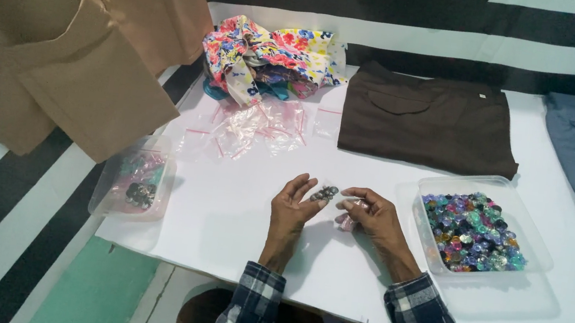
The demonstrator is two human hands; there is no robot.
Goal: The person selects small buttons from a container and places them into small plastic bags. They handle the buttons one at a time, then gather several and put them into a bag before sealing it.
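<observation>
While left hand fingers pinch dark buttons, right hand pinching small bag, beside bead tray.

The view is evenly and fairly brightly lit from above, so the white table reads almost blown out near its middle while the space under its near edge falls dark. Soft, short shadows lie just beside the hands and the clear tray at the right edge. Focus is soft throughout, fine detail smears, and straight lines bow slightly toward the corners.
</observation>
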